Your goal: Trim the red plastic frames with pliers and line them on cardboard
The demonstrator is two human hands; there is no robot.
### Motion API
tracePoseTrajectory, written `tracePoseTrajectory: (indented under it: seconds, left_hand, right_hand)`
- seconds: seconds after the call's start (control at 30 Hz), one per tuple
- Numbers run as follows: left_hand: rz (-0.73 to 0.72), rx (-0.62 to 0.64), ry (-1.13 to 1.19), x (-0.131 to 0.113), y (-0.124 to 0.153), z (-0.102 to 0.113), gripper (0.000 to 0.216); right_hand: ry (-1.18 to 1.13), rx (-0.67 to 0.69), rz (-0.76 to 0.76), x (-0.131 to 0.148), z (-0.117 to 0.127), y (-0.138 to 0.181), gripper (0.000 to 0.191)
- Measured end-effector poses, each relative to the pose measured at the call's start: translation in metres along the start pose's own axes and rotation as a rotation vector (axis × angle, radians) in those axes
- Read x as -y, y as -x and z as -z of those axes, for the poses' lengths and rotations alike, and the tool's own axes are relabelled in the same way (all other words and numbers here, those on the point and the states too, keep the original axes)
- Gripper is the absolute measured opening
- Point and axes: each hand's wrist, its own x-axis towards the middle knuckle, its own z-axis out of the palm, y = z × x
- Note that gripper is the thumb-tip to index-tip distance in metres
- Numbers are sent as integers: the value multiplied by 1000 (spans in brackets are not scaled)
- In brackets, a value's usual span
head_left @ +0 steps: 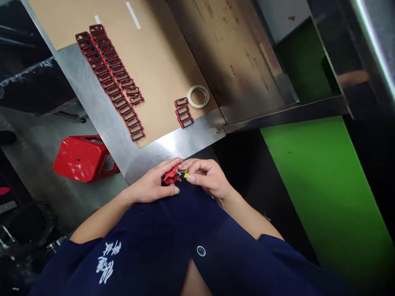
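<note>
My left hand [151, 183] grips a small red plastic part [170, 175] with cut-outs, close to my body at the table's edge. Fingers and thumb press on it from both sides. My right hand [212, 177] pinches a small tool [185, 174] with a yellow piece and a dark metallic tip. That tip meets the red part's right side; its exact kind is too small to make out. Beyond my hands, two long rows of red-and-black rectangular frames [116, 95] lie on the brown board. A shorter row of similar frames [184, 115] lies further right.
A roll of pale tape [198, 96] lies beside the short row. Brown board [160, 61] covers much of the metal table [123, 154]. A red stool [82, 158] stands left of the table. At right are a raised metal ledge [286, 107] and a green panel [327, 176].
</note>
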Motion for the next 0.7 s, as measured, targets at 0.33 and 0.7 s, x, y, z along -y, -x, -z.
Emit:
tracePoseTrajectory:
  seconds: [0.33, 0.7]
  left_hand:
    - [-97, -26, -319, -22, 16, 11, 88]
    - [-314, -158, -286, -27, 6, 1, 91]
  right_hand:
    - [690, 84, 294, 32, 6, 27, 5]
    - [987, 107, 579, 40, -6, 25, 5]
